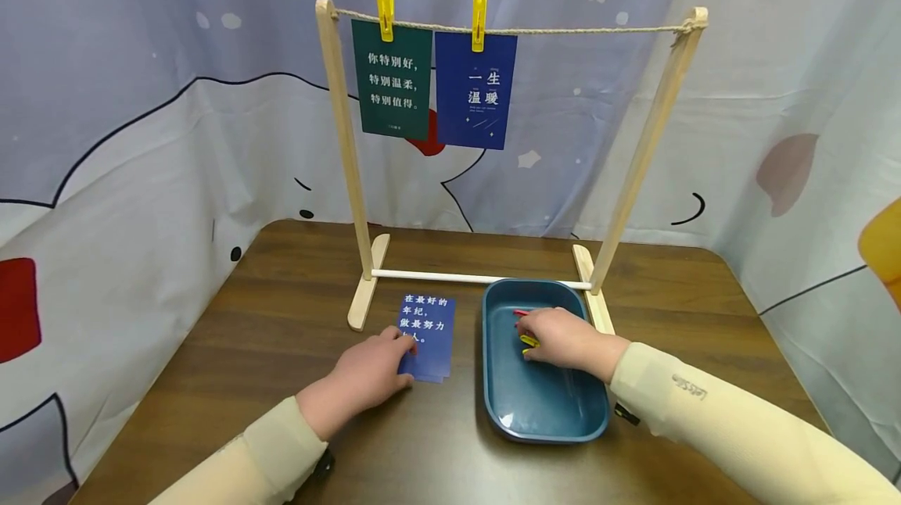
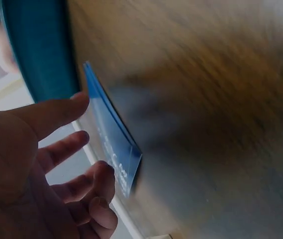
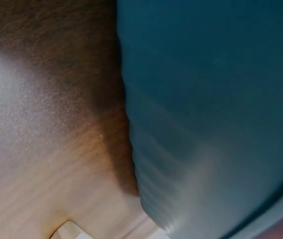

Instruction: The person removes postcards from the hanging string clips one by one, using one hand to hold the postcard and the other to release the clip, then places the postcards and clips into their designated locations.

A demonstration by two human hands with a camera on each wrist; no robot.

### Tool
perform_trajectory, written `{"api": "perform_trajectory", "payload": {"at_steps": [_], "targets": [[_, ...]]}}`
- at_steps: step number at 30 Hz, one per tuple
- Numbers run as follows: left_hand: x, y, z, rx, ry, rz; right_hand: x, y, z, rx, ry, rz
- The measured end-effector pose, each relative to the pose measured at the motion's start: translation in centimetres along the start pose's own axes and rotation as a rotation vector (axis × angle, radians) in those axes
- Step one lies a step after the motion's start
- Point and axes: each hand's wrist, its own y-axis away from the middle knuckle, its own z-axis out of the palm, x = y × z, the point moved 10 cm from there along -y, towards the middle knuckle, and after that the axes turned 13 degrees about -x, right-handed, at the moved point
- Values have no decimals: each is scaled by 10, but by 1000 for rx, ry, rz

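Left hand (image 1: 366, 372): fingers and thumb loosely spread, holding nothing visible, at the left side of the stack (image 1: 432, 352); contact cannot be confirmed. The stack lies flat on the surface (image 1: 232, 380), its blue printed top card slightly offset from one beneath. Handling: light and thin, probably stiff paper; faces may slide on each other and corners may crease. Lift one card by its edges.

Behind the stack stands a wooden rack (image 1: 346, 145) with a rope (image 1: 584, 30) across its top. From left: a green card (image 1: 392, 114) under a yellow peg (image 1: 385, 12), then a blue card (image 1: 457, 110) under a second yellow peg (image 1: 479, 24).

The tray (image 1: 510, 399) sits right of the stack, apart from it. Inside are a loose red peg (image 1: 522, 313) and a loose yellow peg (image 1: 529, 342). Handling: light, hard, probably sprung plastic; pinch at the handle end.

Right hand (image 1: 559, 335): lowered into the tray, fingers bent beside the loose pegs; whether it grips one cannot be told.

The surface is dark wood grain with a slight sheen. A pale printed curtain (image 1: 141, 137) encloses it behind and at both sides.
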Motion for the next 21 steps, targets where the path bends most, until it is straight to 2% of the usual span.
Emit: {"api": "perform_trajectory", "payload": {"at_steps": [4,8,21], "targets": [[7,-8,4,-35,-87,28,2,-2,4,-18,9,11],[6,-12,9,-58,-135,25,4,-1,5,-30,2,13],[2,-17,11,-44,-147,3,13,10,1,12,16,32]]}}
